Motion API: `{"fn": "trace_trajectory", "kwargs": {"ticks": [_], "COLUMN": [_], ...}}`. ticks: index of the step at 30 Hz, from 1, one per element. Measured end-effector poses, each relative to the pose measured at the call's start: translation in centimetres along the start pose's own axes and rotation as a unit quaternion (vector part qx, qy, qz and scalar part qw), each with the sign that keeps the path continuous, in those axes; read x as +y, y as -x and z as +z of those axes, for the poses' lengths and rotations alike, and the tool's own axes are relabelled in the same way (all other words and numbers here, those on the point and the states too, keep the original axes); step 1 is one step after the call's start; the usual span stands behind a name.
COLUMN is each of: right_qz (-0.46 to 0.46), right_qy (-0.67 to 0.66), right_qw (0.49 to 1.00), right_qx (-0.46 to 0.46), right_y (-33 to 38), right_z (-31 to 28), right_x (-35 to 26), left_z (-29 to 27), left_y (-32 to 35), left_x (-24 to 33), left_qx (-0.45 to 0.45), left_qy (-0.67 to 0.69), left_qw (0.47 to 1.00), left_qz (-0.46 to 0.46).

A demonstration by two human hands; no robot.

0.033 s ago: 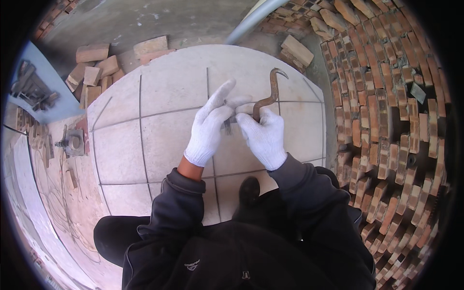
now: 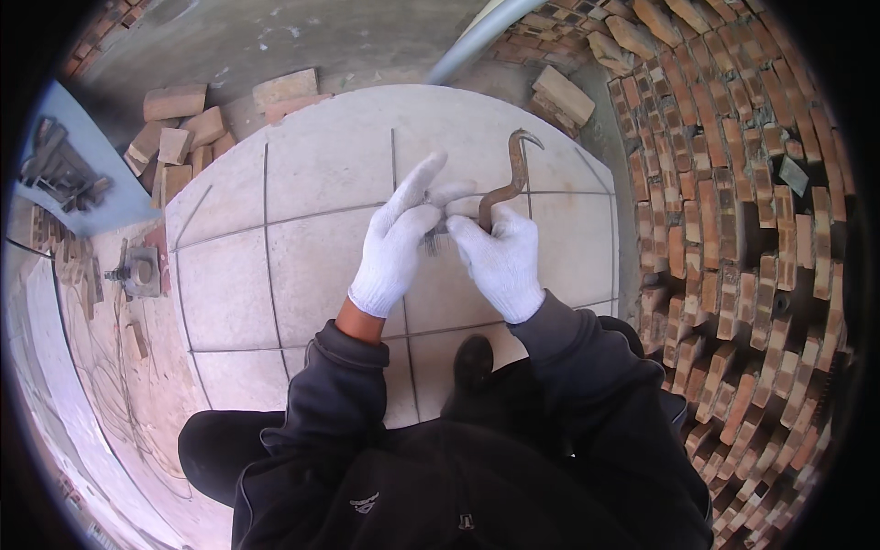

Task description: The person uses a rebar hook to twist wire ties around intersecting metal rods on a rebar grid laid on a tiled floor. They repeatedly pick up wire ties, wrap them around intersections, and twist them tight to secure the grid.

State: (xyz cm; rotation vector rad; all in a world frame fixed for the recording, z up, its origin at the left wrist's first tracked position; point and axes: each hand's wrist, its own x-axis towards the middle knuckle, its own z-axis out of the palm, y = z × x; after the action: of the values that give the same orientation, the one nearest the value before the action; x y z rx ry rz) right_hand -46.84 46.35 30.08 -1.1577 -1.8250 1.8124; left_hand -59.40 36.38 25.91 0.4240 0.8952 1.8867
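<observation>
My right hand [image 2: 502, 261], in a white knitted glove, is closed round a rusty rebar tying hook [image 2: 519, 170]. The hook's bent shank rises above the fist, and its curved tip points right. My left hand [image 2: 396, 243], gloved alike, nearly meets it at the fingers, with one finger stretched up and away. Its other fingers are closed on a bundle of thin dark tie wires [image 2: 434, 242], whose ends stick out below them. The far end of the bundle is hidden by the gloves. Beneath both hands lies a grid of thin steel bars [image 2: 268, 243].
The bars rest on a pale concrete slab [image 2: 321, 275]. Loose bricks [image 2: 176, 145] are piled at the far left, and more bricks [image 2: 561, 96] lie far right. A stacked brick wall [image 2: 715, 211] lines the right. A grey pipe [image 2: 481, 38] slants behind the slab. My shoe [image 2: 473, 359] is on the slab.
The wire ends below my left fingers have shifted slightly. Both hands and the hook stay almost where they were.
</observation>
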Motion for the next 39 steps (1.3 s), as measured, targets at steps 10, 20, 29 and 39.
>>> {"fn": "trace_trajectory", "kwargs": {"ticks": [10, 20, 29, 39], "right_qz": [-0.080, -0.080, 0.005, 0.059], "right_qy": [0.142, 0.069, -0.110, -0.011], "right_qw": [0.983, 0.971, 0.944, 0.924], "right_qx": [-0.084, -0.216, -0.310, -0.377], "right_y": [-2.7, -3.4, -3.7, -5.5], "right_z": [0.7, 6.8, 9.7, 9.1], "right_x": [1.0, 0.7, 2.2, -0.6], "left_z": [-0.6, -2.1, -3.5, -3.6], "left_y": [1.2, 4.7, 7.9, 9.1], "left_x": [0.8, 3.0, 2.6, 2.3], "left_qx": [0.087, 0.243, 0.433, 0.452], "left_qy": [-0.199, -0.143, -0.120, -0.419], "left_qw": [0.976, 0.958, 0.891, 0.786], "left_qz": [-0.016, 0.047, 0.069, 0.042]}}
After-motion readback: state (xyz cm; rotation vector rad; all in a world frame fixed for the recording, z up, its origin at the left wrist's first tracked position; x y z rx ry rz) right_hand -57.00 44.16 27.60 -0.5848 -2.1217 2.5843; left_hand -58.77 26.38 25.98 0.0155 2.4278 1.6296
